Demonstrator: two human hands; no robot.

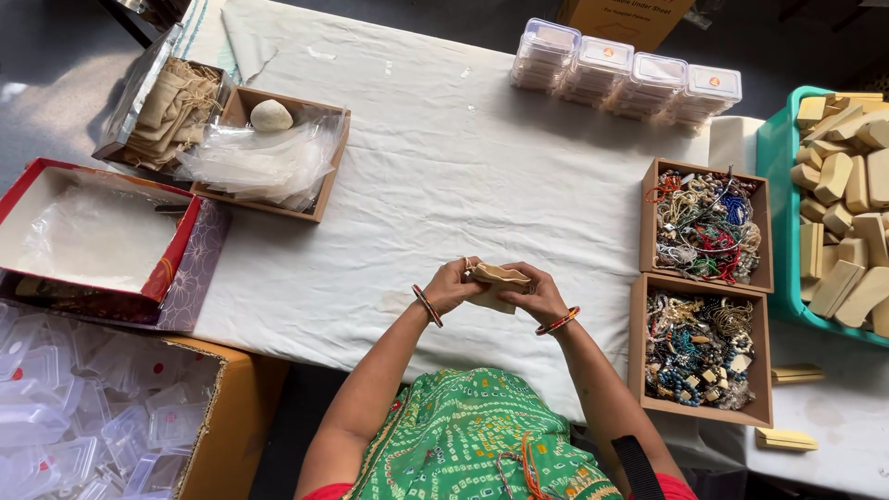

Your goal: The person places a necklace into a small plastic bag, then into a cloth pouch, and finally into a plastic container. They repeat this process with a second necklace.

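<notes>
Both hands hold a small tan cloth pouch [497, 282] at frame centre, above the white-covered desk [444, 176].
Left hand [451, 285] and right hand [537, 294] each have a closed grip pinching the pouch's edges; two boxes of beaded jewellery [704, 287] sit right, stacked clear plastic cases [625, 79] at top.

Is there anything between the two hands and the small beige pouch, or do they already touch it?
Nothing visible is in the way. The left hand and the right hand both hold the beige pouch directly, above the white cloth on the table.
</notes>
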